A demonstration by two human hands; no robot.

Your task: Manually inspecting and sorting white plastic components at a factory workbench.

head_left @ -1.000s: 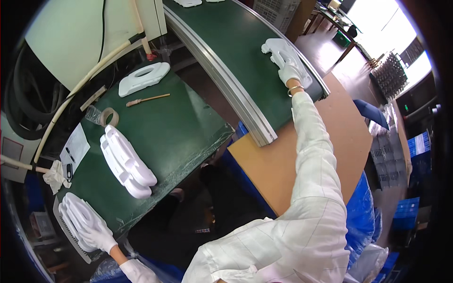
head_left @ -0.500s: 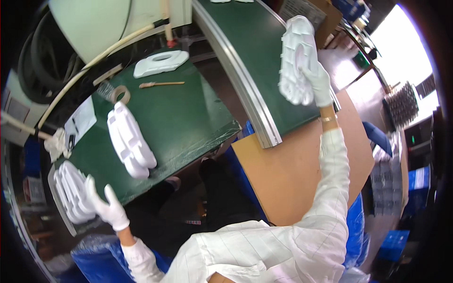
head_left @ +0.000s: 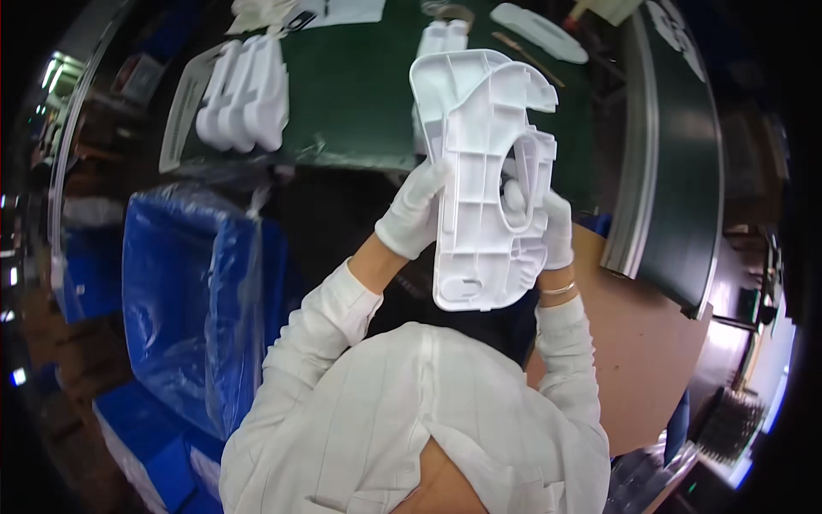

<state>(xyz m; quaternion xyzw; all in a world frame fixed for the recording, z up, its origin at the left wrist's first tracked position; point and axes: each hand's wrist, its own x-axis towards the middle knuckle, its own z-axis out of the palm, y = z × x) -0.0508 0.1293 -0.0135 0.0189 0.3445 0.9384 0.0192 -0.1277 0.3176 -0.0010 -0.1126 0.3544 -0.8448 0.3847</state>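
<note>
A white moulded plastic part point(head_left: 473, 193), with ribs and an oval opening, is held up before my chest over the table's near edge. My gloved left hand point(head_left: 415, 210) grips its left edge, with the fingers partly hidden behind it. On the other side my gloved right hand point(head_left: 556, 230) is closed round the right edge, and one fingertip shows through the oval opening. Several similar white parts point(head_left: 244, 96) stand side by side at the table's left end. Behind the held part, more white plastic point(head_left: 443, 36) shows on the table, mostly covered.
The green table point(head_left: 351, 103) also bears a flat white part point(head_left: 539, 32), a thin wooden-handled brush point(head_left: 531, 60) and a tape roll point(head_left: 454, 12). At right runs a green conveyor point(head_left: 676, 146) with a metal rail; a brown board point(head_left: 642, 351) lies nearer. Blue plastic-lined bins point(head_left: 171, 291) stand left.
My right hand has brought the white part from above the conveyor to my chest. My left hand has left the stack's side and now grips the part too. The view has turned left.
</note>
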